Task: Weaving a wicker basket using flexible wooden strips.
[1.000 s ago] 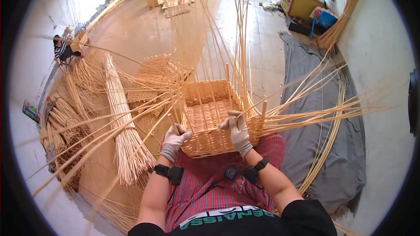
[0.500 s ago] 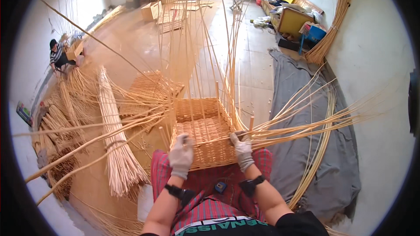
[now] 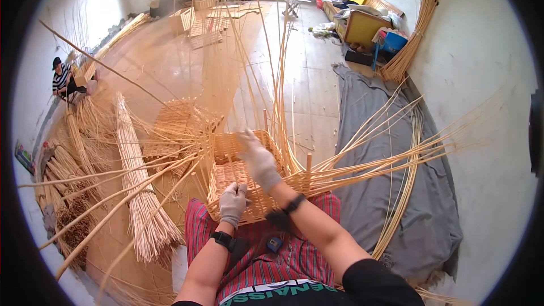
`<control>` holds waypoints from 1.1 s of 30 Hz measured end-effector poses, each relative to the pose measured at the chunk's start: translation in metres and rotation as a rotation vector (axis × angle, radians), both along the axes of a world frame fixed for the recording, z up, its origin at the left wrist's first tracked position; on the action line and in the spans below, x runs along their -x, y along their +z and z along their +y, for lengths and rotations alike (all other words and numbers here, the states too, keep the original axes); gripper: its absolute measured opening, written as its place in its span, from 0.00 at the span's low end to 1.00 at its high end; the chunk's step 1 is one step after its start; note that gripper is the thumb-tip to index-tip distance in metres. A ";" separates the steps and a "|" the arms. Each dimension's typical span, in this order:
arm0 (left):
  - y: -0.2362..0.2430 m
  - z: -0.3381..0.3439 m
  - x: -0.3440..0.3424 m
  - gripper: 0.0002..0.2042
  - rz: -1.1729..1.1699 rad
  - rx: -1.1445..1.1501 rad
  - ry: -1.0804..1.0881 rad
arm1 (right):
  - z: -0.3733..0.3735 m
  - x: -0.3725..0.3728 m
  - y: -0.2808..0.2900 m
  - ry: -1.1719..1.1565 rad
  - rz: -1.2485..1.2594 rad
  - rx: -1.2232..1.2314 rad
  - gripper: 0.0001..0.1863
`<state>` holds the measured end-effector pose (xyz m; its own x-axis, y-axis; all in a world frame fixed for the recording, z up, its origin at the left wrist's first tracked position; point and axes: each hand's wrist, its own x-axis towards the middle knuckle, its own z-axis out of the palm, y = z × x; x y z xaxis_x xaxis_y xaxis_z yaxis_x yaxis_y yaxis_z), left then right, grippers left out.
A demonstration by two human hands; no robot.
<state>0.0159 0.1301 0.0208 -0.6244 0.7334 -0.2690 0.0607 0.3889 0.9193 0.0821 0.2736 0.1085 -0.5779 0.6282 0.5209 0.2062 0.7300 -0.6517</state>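
A woven wicker basket (image 3: 249, 212) rests tilted on my lap, its inside facing up, with long rods rising or fanning out from its edges. My left hand (image 3: 233, 205), in a pale glove, is closed at the basket's near rim, fingers bent over the weave. Over the basket's inside my gloved right hand (image 3: 259, 161) is raised, its forearm crossing the right part of the near wall. Motion smears its fingers, so I cannot make out what they hold. A small blue tape measure (image 3: 274, 244) lies on the red checked cloth (image 3: 306, 249) over my lap.
Left of me lie a tied bundle of peeled rods (image 3: 139, 187) and darker rod bundles (image 3: 71, 209). Behind the basket is a woven panel (image 3: 170, 127). A grey cloth (image 3: 408, 204) covers floor on the right. A person (image 3: 63, 79) sits far left.
My right hand has left the basket's near right corner and swung up and left over its inside. My left hand has lowered onto the near rim. The whole view has shifted slightly.
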 end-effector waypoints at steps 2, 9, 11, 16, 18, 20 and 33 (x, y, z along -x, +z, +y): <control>-0.002 0.006 0.001 0.15 -0.025 -0.012 0.049 | 0.011 0.015 0.004 -0.043 -0.257 -0.102 0.41; 0.015 -0.001 0.006 0.05 -0.160 -0.024 0.004 | -0.029 -0.119 -0.094 -0.023 0.857 0.903 0.16; 0.010 -0.002 -0.004 0.06 0.033 -0.198 0.109 | -0.014 -0.147 -0.093 -0.082 0.694 1.016 0.13; 0.071 0.033 -0.039 0.12 0.113 -0.285 -0.091 | -0.010 -0.177 -0.067 -0.273 0.777 0.968 0.07; 0.042 0.055 -0.040 0.11 -0.064 -0.100 -0.241 | -0.009 -0.165 -0.056 -0.338 0.712 1.056 0.06; 0.044 0.068 -0.057 0.13 -0.020 0.143 -0.288 | 0.019 -0.147 -0.059 -0.330 0.490 0.522 0.13; 0.045 0.080 -0.062 0.17 -0.052 0.168 -0.176 | -0.023 -0.202 -0.039 -0.398 0.346 0.867 0.10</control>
